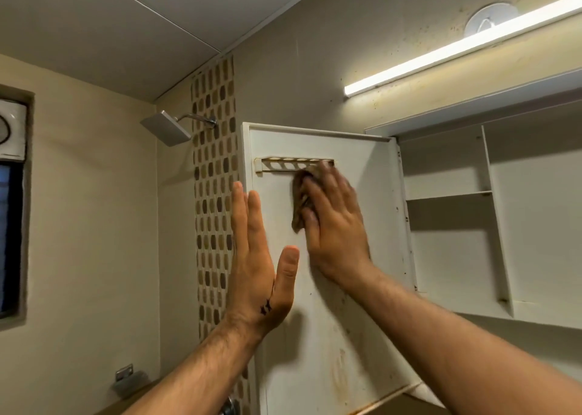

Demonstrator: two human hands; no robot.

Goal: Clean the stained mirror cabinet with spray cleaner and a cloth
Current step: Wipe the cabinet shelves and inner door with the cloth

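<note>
Head view: open cabinet (535,225) stands right of both grips. Its swung-out door (330,351) has the left grip (258,273), fingers straight, at its outer edge. The right grip (333,225), fingers flat, presses the cloth (297,217) onto the door, just below a rack (283,165).

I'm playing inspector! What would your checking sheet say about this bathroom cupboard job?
Surface: inner side of the open cabinet door, brownish stains low down.
Job's things: brown cloth on the door, just below the slotted rack; spray cleaner not seen.
Clutter: nothing seen.
Hands: right hand presses the cloth; left hand, fingers straight, at the door's left edge.
Cables: nothing seen.
Surroundings: lit tube light, shower head, mosaic tile strip, cabinet shelves.
</note>
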